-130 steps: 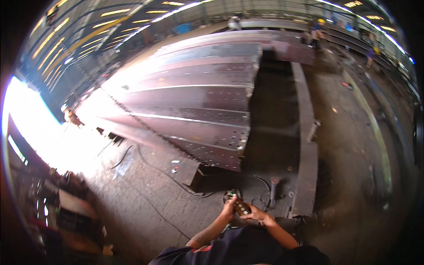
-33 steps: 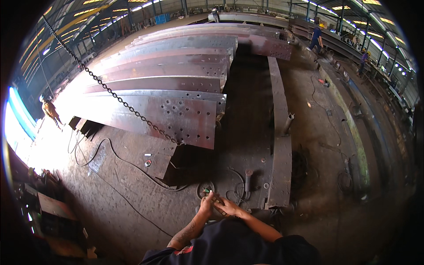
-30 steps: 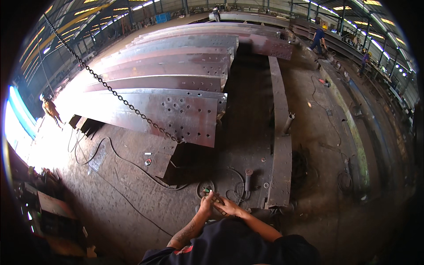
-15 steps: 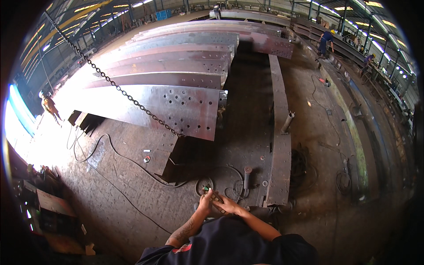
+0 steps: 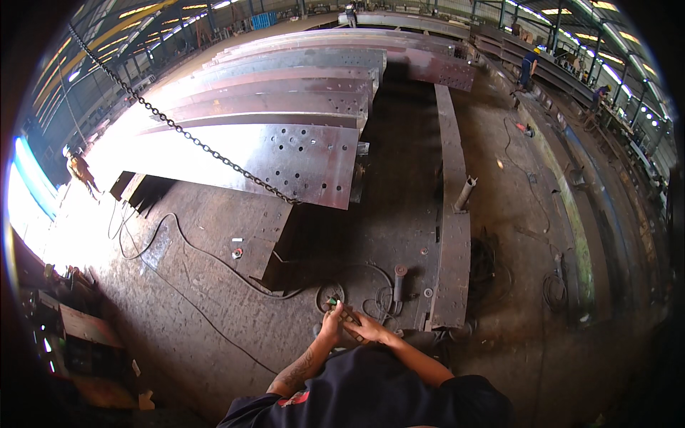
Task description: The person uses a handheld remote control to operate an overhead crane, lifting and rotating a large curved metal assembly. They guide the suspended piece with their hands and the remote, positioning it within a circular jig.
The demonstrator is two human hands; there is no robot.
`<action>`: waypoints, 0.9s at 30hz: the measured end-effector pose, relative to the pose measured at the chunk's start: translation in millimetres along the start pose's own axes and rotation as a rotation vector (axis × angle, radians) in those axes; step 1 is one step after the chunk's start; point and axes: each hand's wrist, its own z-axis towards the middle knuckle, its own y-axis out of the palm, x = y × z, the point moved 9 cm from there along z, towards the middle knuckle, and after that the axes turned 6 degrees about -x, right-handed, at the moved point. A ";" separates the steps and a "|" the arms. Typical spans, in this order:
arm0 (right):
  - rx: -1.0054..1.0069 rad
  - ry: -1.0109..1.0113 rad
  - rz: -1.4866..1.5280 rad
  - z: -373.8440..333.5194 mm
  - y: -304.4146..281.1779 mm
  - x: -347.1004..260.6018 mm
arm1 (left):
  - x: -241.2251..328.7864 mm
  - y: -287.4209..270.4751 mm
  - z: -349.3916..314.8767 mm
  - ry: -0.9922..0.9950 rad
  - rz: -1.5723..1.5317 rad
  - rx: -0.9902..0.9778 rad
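Note:
Both my hands are closed around a hoist pendant control (image 5: pixel 350 314), a slim bar with a green part at its upper end and pale buttons along it. My left hand (image 5: pixel 331 327) grips its left side, and my right hand (image 5: pixel 370 329) wraps the right side. Some fingers are hidden. Ahead, a dark chain (image 5: pixel 187 134) slants down from the upper left to the lower edge of a steel beam (image 5: pixel 314 158) with bolt holes in its end. How the chain is fastened there is too dark to make out.
A grinder (image 5: pixel 399 282) stands on the floor near a looped cable. A long steel beam (image 5: pixel 454 242) with an upright pipe (image 5: pixel 465 194) lies to the right. More beams (image 5: pixel 285 84) lie behind. A person (image 5: pixel 80 171) stands far left; others are at the back and right.
The drilled steel beam has shifted up in the picture, away from the dark support below it, and the chain's lower end with it. My hands stay almost still on the pendant control.

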 end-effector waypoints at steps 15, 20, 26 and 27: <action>-0.002 0.032 0.015 -4.6 -0.8 -3.0 | -7.3 -11.5 8.4 -0.006 0.034 -0.033; -0.010 0.043 0.036 -4.4 1.5 -0.4 | -5.6 -9.4 5.5 0.009 0.038 -0.036; -0.005 0.027 0.017 0.0 2.5 8.2 | -6.5 -12.2 7.7 0.007 0.022 -0.031; -0.002 0.033 0.019 -0.7 2.8 7.9 | -5.7 -10.5 5.9 -0.005 0.019 -0.016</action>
